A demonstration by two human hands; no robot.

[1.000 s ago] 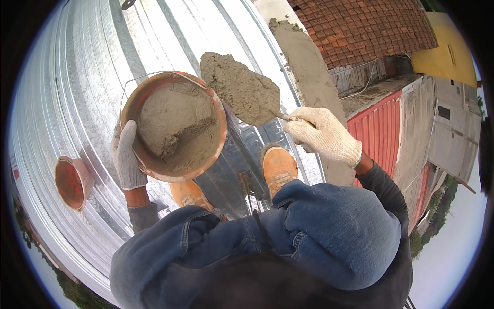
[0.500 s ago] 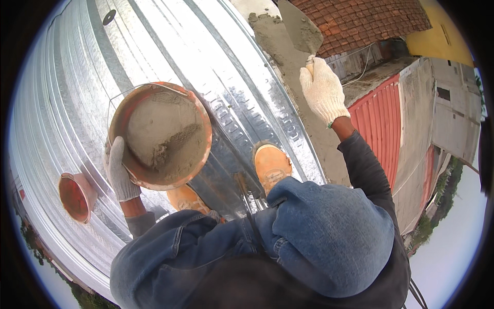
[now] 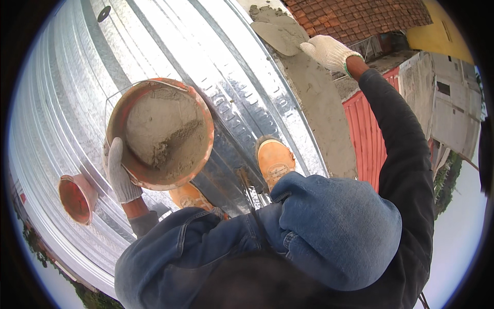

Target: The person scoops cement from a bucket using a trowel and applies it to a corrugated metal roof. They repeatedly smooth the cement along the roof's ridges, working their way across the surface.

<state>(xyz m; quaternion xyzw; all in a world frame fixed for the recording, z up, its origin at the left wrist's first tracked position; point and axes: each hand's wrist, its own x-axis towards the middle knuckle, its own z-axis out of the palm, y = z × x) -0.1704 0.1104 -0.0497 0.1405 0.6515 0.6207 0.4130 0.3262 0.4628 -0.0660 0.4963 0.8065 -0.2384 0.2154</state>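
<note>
We judge spreading underway: right hand (image 3: pixel 329 51) fingers grasp the trowel (image 3: pixel 280 35) on the mortar strip (image 3: pixel 319 110) at 1 o'clock, left hand (image 3: pixel 121 175) clenched on the bucket (image 3: pixel 159 134); next calls for a steady drag.

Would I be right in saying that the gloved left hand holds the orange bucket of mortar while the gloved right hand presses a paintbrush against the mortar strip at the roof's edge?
Not quite: the right hand holds a trowel, not a paintbrush, as the head view shows. The rest stands: the left hand holds the orange bucket of mortar, and the trowel meets the mortar strip at the edge of the metal roof.
</note>
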